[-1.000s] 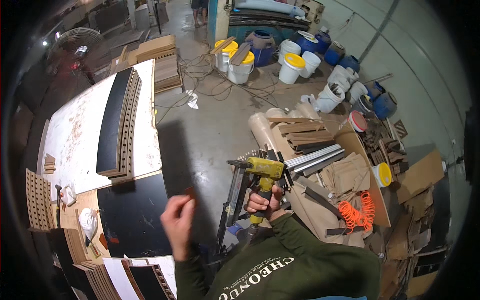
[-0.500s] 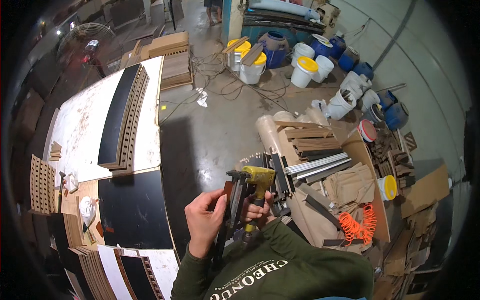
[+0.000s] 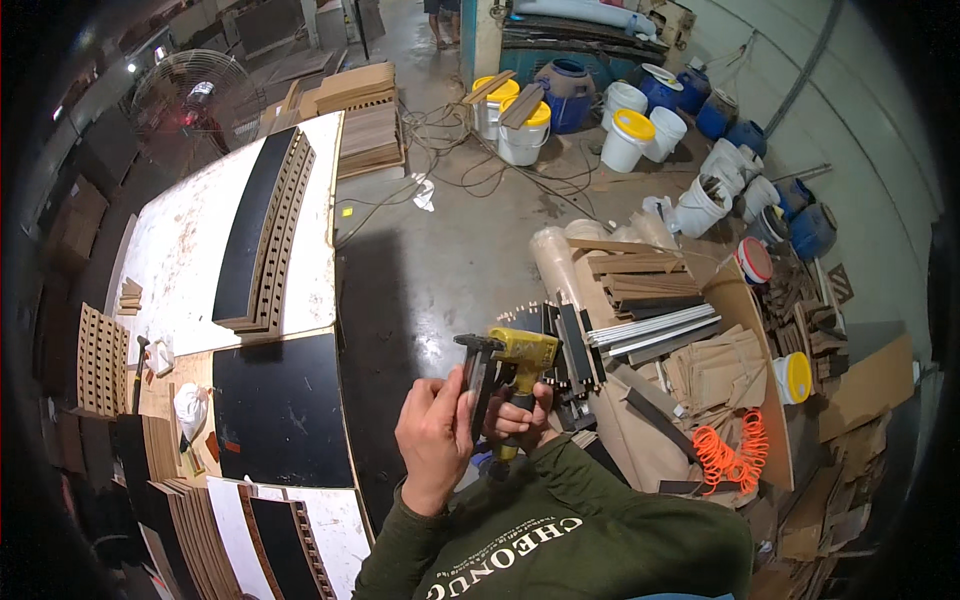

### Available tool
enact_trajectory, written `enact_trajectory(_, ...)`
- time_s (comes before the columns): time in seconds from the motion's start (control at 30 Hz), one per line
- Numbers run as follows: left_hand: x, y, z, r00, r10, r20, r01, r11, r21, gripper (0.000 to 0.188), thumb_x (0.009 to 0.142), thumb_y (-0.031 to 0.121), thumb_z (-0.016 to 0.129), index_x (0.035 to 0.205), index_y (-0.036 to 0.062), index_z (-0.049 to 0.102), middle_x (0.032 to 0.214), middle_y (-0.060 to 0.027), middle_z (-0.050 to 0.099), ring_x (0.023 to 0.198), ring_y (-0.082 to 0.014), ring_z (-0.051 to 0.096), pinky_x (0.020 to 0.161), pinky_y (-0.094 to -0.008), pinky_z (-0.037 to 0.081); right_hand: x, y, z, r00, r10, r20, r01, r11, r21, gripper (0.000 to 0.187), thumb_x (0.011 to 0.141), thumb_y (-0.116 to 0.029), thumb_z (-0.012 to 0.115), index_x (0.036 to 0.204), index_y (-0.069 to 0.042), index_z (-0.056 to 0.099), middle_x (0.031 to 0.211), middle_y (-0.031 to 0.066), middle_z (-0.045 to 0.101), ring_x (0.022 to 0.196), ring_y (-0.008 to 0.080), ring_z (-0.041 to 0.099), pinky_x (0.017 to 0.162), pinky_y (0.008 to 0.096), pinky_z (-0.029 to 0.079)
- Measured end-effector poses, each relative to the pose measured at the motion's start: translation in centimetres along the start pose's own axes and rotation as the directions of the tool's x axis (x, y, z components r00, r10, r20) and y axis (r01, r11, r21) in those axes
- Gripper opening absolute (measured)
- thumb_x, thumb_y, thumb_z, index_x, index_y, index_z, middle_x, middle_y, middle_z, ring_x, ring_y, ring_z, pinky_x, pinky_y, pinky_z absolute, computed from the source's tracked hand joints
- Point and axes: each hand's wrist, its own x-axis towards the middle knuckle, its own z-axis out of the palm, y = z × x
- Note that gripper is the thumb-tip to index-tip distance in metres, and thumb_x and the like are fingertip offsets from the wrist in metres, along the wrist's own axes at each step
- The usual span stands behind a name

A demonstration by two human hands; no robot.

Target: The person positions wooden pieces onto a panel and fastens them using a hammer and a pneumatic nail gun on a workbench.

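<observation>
A yellow and black nail gun (image 3: 528, 347) is held up in front of my chest, its long dark magazine (image 3: 481, 385) slanting down toward me. My right hand (image 3: 520, 418) is closed round its black grip. With fingers and thumb pressed together, my left hand (image 3: 432, 440) grips the magazine along its side. Whether a strip of nails is between those fingers cannot be made out. Both hands are above the gap between the left workbench and the pile of boards on the right.
To the left, a white-topped workbench (image 3: 180, 235) carries stacked curved black panels (image 3: 262, 235). A black board (image 3: 283, 410) lies nearer. On the right are wood strips (image 3: 645, 275), white bars (image 3: 655, 333) and an orange coiled hose (image 3: 730, 455). Buckets (image 3: 628, 140) and cables (image 3: 450, 150) occupy the far floor.
My left fingers have closed more around the magazine, and the reddish-brown strip beside them no longer shows. The whole view has shifted slightly, with the gun still in my right hand.
</observation>
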Motion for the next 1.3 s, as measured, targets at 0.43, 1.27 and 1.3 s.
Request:
enact_trajectory(0.43, -4.2, -3.7, -2.7, 0.914, -0.358, 0.190, 0.403, 0.853, -0.331, 0.075, 0.083, 0.032, 0.062, 0.144, 0.0091, 0.025, 0.118, -0.0135, 0.050, 0.094, -0.0246, 0.055, 0.083, -0.0347, 0.046, 0.1, -0.2, 0.9, 0.985, -0.060, -0.159, 0.067, 0.997, 0.038, 0.050, 0.084, -0.047, 0.056, 0.115, -0.008, 0.051, 0.059, -0.0080, 0.040, 0.054, 0.0053, 0.043, 0.068, 0.0271, 0.040)
enact_trajectory(1.27, -2.4, -4.8, -1.6, 0.789, -0.515, 0.335, 0.602, 0.541, -0.587, 0.082, 0.075, -0.003, 0.068, 0.140, 0.0056, 0.019, 0.079, -0.0040, 0.058, 0.074, -0.0081, 0.056, 0.069, -0.0199, 0.045, 2.4, 2.6, 1.6, 0.969, 0.185, -0.161, -0.182, 0.983, 0.035, 0.038, 0.086, -0.037, 0.057, 0.111, -0.009, 0.052, 0.063, -0.0039, 0.043, 0.058, 0.0081, 0.045, 0.070, 0.0284, 0.039)
enact_trajectory(1.3, -2.2, -4.8, -1.7, 0.789, -0.510, 0.342, 0.604, 0.544, -0.582, 0.082, 0.075, -0.003, 0.068, 0.140, 0.0056, 0.019, 0.079, -0.0040, 0.058, 0.074, -0.0081, 0.056, 0.069, -0.0199, 0.045, 2.3, 2.9, 1.5, 0.969, 0.198, -0.148, -0.191, 0.980, 0.059, 0.037, 0.086, -0.034, 0.057, 0.112, -0.008, 0.052, 0.063, -0.0033, 0.043, 0.057, 0.0085, 0.045, 0.071, 0.0286, 0.039)
